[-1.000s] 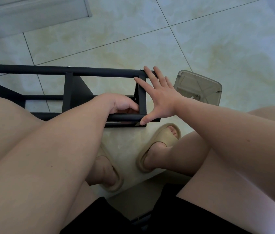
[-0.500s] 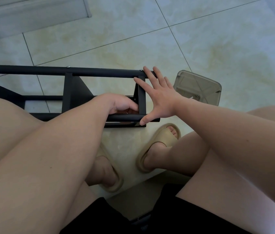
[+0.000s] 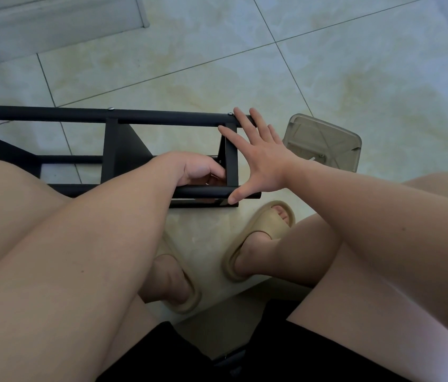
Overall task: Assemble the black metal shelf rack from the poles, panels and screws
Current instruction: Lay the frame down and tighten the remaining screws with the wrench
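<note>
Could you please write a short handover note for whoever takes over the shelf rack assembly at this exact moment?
Right hand: open, spread against the end panel, fingertips on the far pole, thumb on the near pole.
Left hand: inside the rack, fingers curled at the panel's near corner; what it holds is hidden.
The rack lies on its side on the floor; clear container just right of it.
Done: two screw heads show on the far pole.
Left: probably fastening this near corner.
</note>
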A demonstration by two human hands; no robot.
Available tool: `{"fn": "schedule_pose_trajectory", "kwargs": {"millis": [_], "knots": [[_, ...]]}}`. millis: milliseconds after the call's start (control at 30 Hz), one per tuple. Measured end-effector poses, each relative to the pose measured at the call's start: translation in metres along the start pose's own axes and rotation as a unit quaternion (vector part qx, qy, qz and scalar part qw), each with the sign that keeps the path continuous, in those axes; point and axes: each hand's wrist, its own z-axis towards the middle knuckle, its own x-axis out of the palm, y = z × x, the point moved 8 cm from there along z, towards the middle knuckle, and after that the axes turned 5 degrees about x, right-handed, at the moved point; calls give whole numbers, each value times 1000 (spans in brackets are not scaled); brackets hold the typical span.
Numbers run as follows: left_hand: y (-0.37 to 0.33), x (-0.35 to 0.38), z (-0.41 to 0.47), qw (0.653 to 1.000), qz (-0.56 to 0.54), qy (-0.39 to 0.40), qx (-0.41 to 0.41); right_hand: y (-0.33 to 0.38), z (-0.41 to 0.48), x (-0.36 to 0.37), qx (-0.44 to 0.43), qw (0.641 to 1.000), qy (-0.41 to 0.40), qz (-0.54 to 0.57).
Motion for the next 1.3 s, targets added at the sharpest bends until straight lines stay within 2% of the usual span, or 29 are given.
{"fn": "schedule_pose_trajectory", "kwargs": {"millis": [167, 467, 567, 633, 667, 733, 800, 933, 1000, 1067, 1100, 1167, 1300], "knots": [[-3, -2, -3, 999, 48, -19, 1, -1, 0, 0, -1, 1000, -2, 5], [-7, 0, -4, 999, -6, -28, 31, -1, 0, -1, 0, 1000, -2, -1], [-11, -7, -8, 995, -1, -92, 46, 1, -1, -3, 7, 1000, 6, -18], [-16, -19, -17, 984, 59, -160, 49, 4, -3, -7, 19, 999, 11, -35], [-18, -25, -25, 974, 133, -178, 38, 5, -6, -8, 27, 999, 15, -41], [-18, -34, -44, 929, 320, -185, -14, 9, -13, -10, 44, 998, 17, -43], [-13, -39, -68, 890, 415, -172, -81, 14, -23, -9, 63, 997, 15, -38], [3, -32, -102, 918, 348, -113, -151, 26, -46, -3, 96, 995, -3, -9], [5, -30, -112, 894, 404, -119, -151, 36, -58, 1, 103, 995, -14, 9], [6, -25, -116, 857, 474, -163, -117, 50, -69, 7, 99, 995, -17, 18], [5, -22, -116, 850, 480, -194, -94, 56, -75, 10, 97, 995, -17, 20], [1, -19, -119, 850, 463, -245, -56, 63, -84, 16, 105, 994, -11, 25], [-25, -23, -131, 845, 448, -293, -12, 58, -88, 6, 140, 989, -13, 35]]}}
